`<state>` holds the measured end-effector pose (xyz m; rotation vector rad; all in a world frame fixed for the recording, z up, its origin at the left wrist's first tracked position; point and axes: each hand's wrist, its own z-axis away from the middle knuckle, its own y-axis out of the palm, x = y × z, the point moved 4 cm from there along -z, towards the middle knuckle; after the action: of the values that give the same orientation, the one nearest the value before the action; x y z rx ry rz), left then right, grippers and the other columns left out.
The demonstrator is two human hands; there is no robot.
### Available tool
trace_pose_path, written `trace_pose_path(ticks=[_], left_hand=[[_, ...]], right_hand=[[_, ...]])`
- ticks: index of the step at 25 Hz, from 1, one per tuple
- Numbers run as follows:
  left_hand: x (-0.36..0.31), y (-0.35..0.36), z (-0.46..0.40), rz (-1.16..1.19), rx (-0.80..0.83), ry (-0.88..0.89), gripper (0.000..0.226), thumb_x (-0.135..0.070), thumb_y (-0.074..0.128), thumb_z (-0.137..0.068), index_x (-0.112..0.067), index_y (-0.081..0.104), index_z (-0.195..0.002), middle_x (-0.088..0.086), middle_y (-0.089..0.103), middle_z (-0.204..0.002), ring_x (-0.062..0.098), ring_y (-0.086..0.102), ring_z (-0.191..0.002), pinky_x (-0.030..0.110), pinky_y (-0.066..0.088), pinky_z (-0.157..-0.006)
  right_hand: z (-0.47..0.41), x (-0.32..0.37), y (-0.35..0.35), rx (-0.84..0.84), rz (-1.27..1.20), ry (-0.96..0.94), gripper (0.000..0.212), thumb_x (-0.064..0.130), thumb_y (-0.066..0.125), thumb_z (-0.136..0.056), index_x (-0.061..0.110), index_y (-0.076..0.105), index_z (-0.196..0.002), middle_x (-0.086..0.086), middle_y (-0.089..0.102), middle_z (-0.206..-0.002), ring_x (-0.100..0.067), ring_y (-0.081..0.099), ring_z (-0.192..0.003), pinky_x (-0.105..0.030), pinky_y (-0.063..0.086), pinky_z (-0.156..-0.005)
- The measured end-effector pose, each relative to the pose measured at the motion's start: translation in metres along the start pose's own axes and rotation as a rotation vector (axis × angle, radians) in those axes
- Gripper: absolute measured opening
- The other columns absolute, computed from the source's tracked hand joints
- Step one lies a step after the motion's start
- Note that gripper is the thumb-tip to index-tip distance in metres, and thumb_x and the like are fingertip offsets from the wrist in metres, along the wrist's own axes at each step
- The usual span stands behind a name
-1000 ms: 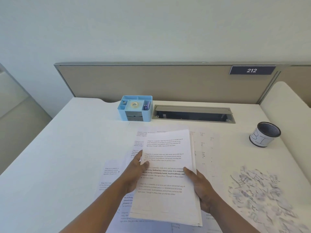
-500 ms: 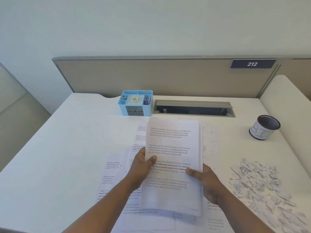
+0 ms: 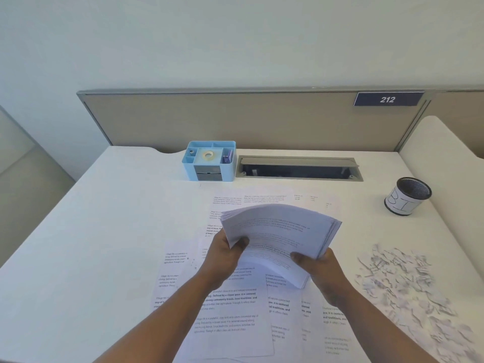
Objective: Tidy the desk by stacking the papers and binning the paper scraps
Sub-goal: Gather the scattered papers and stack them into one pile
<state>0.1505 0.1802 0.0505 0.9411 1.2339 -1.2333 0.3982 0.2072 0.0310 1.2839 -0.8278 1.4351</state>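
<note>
A sheaf of printed papers [image 3: 277,231] is raised above the white desk [image 3: 91,231], bowed upward and tilted. My left hand [image 3: 225,255] grips its left edge with the thumb on top. Its right edge is held by my right hand [image 3: 319,268], thumb also on top. Several loose printed sheets [image 3: 230,318] lie spread flat on the desk beneath and around my forearms. A heap of torn paper scraps [image 3: 408,286] covers the desk at the right. A small black mesh bin [image 3: 407,196] with a white label stands at the far right.
A light blue desk organiser [image 3: 209,161] with tape stands at the back centre. Beside it is an open grey cable tray [image 3: 298,169] set in the desk. A beige partition [image 3: 235,119] with a "212" plate closes the back edge.
The sheaf lay fairly flat in both hands before; now it is lifted higher, turned clockwise and bent into an arch. More loose sheets show beneath it.
</note>
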Motion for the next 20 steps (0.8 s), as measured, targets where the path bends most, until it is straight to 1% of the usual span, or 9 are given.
trace_pose_path(ticks=[3,5,7,12,14,15,17,19,20], left_hand=[[0.004,0.004,-0.003,0.004,0.011,-0.03,0.025,-0.014,0.061,-0.104,-0.025,0.07,-0.124,-0.008,0.077,-0.115,0.016,0.071,-0.112,0.033,0.057,-0.092],[0.001,0.004,-0.006,0.017,-0.008,-0.036,0.024,-0.012,0.064,-0.102,-0.025,0.071,-0.121,-0.009,0.078,-0.113,0.017,0.071,-0.111,0.031,0.058,-0.09],[-0.004,0.001,-0.011,0.039,-0.016,-0.043,0.025,-0.011,0.067,-0.1,-0.024,0.071,-0.12,-0.007,0.078,-0.113,0.017,0.073,-0.109,0.035,0.059,-0.092],[0.014,-0.004,-0.01,0.225,0.08,-0.254,0.026,-0.004,0.069,-0.097,-0.009,0.068,-0.122,0.014,0.078,-0.115,0.036,0.075,-0.105,0.055,0.061,-0.089],[0.034,-0.003,-0.004,0.22,0.089,-0.359,0.027,-0.003,0.07,-0.096,-0.006,0.067,-0.122,0.015,0.077,-0.116,0.035,0.076,-0.104,0.053,0.062,-0.088],[0.043,-0.005,-0.001,0.196,0.053,-0.405,0.028,-0.005,0.073,-0.095,-0.006,0.067,-0.122,0.013,0.078,-0.116,0.031,0.076,-0.103,0.046,0.063,-0.083],[0.059,-0.013,0.004,0.021,-0.119,-0.459,0.035,-0.015,0.076,-0.094,-0.01,0.064,-0.126,0.007,0.074,-0.122,0.024,0.073,-0.107,0.033,0.058,-0.079],[0.073,-0.027,0.013,-0.326,-0.295,-0.482,0.05,-0.029,0.074,-0.095,-0.018,0.054,-0.14,0.0,0.059,-0.14,0.024,0.057,-0.125,0.037,0.05,-0.092],[0.079,-0.033,0.019,-0.526,-0.329,-0.51,0.058,-0.036,0.072,-0.095,-0.021,0.048,-0.145,-0.001,0.05,-0.146,0.026,0.048,-0.131,0.041,0.047,-0.097]], right_hand=[[-0.001,-0.008,0.001,-0.022,-0.016,0.012,0.033,0.016,0.081,-0.089,0.026,0.074,-0.119,0.001,0.077,-0.117,-0.019,0.073,-0.107,-0.039,0.059,-0.092],[-0.004,-0.007,-0.001,-0.039,-0.002,0.026,0.029,0.011,0.077,-0.091,0.026,0.075,-0.117,0.002,0.078,-0.115,-0.018,0.074,-0.106,-0.033,0.06,-0.088],[-0.007,-0.001,-0.006,-0.024,0.019,0.036,0.028,0.012,0.079,-0.09,0.024,0.075,-0.115,0.003,0.079,-0.113,-0.017,0.075,-0.106,-0.028,0.061,-0.083],[-0.01,-0.014,-0.01,0.112,-0.067,0.237,0.048,0.016,0.084,-0.083,0.006,0.069,-0.127,-0.013,0.075,-0.122,-0.033,0.072,-0.114,-0.049,0.055,-0.1],[-0.008,-0.03,-0.008,0.103,-0.078,0.307,0.042,0.009,0.082,-0.083,0.003,0.071,-0.124,-0.017,0.075,-0.119,-0.037,0.073,-0.11,-0.051,0.056,-0.097],[-0.008,-0.038,-0.009,0.08,-0.08,0.335,0.039,0.006,0.081,-0.084,0.003,0.072,-0.121,-0.017,0.076,-0.117,-0.037,0.074,-0.107,-0.05,0.059,-0.093],[-0.009,-0.053,-0.014,0.024,-0.107,0.392,0.036,0.0,0.078,-0.084,0.003,0.072,-0.119,-0.018,0.077,-0.114,-0.038,0.075,-0.103,-0.048,0.061,-0.088],[-0.012,-0.063,-0.022,-0.028,-0.143,0.448,0.037,-0.002,0.076,-0.084,0.004,0.073,-0.12,-0.017,0.077,-0.114,-0.039,0.075,-0.102,-0.052,0.06,-0.09],[-0.015,-0.067,-0.024,-0.045,-0.159,0.469,0.038,-0.002,0.076,-0.084,0.004,0.073,-0.121,-0.017,0.077,-0.114,-0.039,0.075,-0.102,-0.054,0.059,-0.092]])
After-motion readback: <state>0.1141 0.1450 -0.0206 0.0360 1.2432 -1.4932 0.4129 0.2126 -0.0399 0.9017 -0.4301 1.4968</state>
